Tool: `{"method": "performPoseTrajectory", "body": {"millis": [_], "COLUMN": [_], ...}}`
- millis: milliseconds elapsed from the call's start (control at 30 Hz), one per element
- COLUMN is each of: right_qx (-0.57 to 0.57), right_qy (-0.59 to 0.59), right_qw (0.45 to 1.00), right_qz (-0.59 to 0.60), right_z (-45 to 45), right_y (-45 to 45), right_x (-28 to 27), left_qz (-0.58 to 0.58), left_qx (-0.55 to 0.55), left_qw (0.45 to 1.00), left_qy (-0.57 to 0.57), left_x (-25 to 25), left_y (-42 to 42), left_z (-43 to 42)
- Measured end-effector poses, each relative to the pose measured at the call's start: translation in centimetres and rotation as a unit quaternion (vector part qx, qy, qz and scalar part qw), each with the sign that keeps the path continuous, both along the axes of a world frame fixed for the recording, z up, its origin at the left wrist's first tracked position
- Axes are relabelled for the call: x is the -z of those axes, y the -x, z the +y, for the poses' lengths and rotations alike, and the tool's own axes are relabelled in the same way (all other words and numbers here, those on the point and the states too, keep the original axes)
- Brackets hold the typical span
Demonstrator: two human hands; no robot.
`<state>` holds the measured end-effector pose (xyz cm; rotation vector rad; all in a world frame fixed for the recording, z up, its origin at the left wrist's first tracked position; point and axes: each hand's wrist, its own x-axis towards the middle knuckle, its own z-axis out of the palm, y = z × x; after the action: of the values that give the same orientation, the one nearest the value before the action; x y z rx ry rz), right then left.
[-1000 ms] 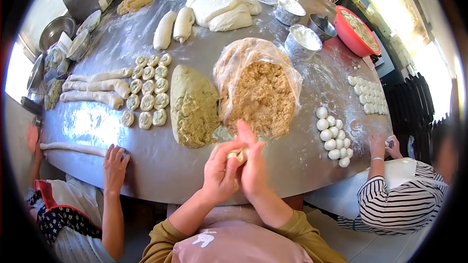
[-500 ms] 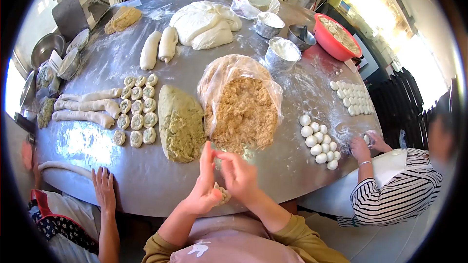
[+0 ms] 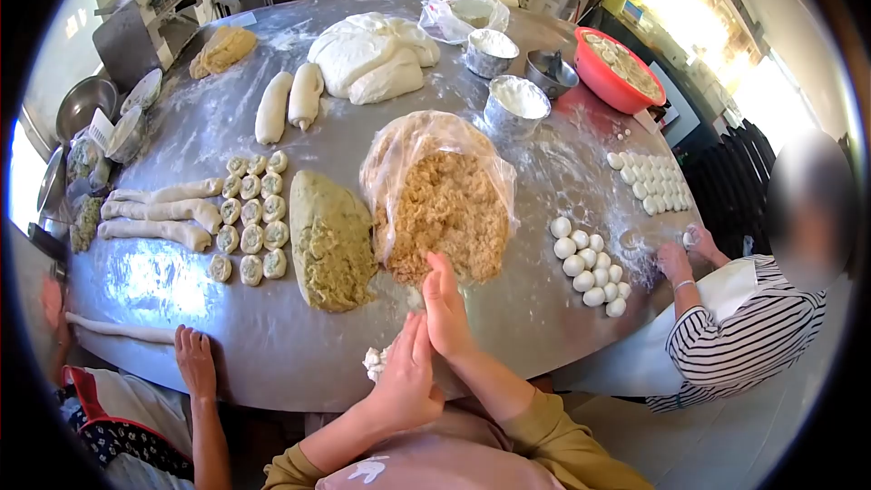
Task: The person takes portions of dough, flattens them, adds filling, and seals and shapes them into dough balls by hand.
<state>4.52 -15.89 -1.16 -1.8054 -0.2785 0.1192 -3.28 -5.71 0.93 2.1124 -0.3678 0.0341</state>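
My left hand (image 3: 410, 381) and my right hand (image 3: 446, 308) are pressed palm to palm over the near table edge, fingers straight and pointing forward. Whatever lies between the palms, if anything, is hidden. Small white dough pieces (image 3: 374, 363) show just left of my left hand, partly covered by it. Beyond my fingertips sits a crumbly brown filling (image 3: 449, 213) in a clear plastic bag (image 3: 386, 163). A greenish mound of filling (image 3: 328, 249) lies to its left.
On the metal table (image 3: 272, 345), a person at left rolls a dough rope (image 3: 127, 328). Several filled spiral pieces (image 3: 251, 236) lie ahead of it. At right, another person handles dough beside white balls (image 3: 585, 263). A large dough (image 3: 372, 54), flour bowls (image 3: 517, 104) and a red basin (image 3: 626, 91) stand farther back.
My hands have come from a cupped, angled pose to flat palms together, with the right hand slid farther forward. The person at left has moved a hand along the dough rope. The view has shifted slightly.
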Motion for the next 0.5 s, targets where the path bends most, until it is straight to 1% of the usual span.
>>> {"method": "performPoseTrajectory", "body": {"millis": [33,67,100,133,167,200,233,267,300,333,367,400,433,500], "right_qx": [0.032,-0.021,-0.032,-0.041,-0.053,-0.021,-0.033,-0.043,-0.051,-0.014,-0.014,-0.014,-0.015,-0.029], "right_qy": [-0.014,-0.075,-0.076,-0.078,-0.079,-0.158,-0.084,-0.010,0.064,0.093,0.092,0.092,0.092,0.076], "right_qw": [0.999,0.997,0.997,0.996,0.995,0.985,0.996,0.995,0.984,0.974,0.980,0.984,0.988,0.991], "right_qz": [0.027,0.005,0.010,0.015,0.015,0.059,-0.015,-0.088,-0.160,-0.208,-0.179,-0.150,-0.122,-0.106], "right_z": [-0.1,0.5,0.6,0.7,0.9,1.1,0.9,0.4,0.2,0.4,0.5,0.5,0.4,0.3], "right_y": [-0.6,0.8,2.0,3.0,3.5,3.8,3.7,3.5,3.4,3.6,3.9,4.3,4.5,4.2], "right_x": [0.2,-0.5,-1.3,-2.1,-2.3,-1.7,-1.7,-1.9,-2.0,-2.3,-2.4,-2.4,-2.5,-2.6], "left_qz": [-0.012,-0.021,-0.023,-0.039,-0.027,-0.018,-0.009,-0.053,-0.047,-0.039,-0.030,-0.079,-0.075,-0.069], "left_qx": [0.004,0.008,0.015,-0.017,-0.025,-0.036,-0.048,-0.075,-0.089,-0.104,-0.119,-0.122,-0.136,-0.168], "left_qw": [1.000,0.999,0.997,0.999,0.999,0.998,0.996,0.995,0.994,0.993,0.992,0.989,0.988,0.983], "left_qy": [-0.024,-0.047,-0.071,0.010,-0.018,-0.045,-0.071,-0.051,-0.042,-0.034,-0.026,0.006,0.017,0.040], "left_x": [-0.1,-0.1,-0.5,-1.3,-0.4,1.0,1.8,0.4,0.6,1.0,1.3,1.3,1.1,0.6], "left_y": [-0.5,-1.0,-1.2,-2.6,-2.6,-2.7,-2.8,-2.9,-2.9,-2.7,-2.4,-2.6,-2.6,-2.5], "left_z": [0.3,0.7,1.0,0.9,1.6,2.8,3.4,3.4,3.6,3.8,4.0,3.9,3.6,3.2]}}
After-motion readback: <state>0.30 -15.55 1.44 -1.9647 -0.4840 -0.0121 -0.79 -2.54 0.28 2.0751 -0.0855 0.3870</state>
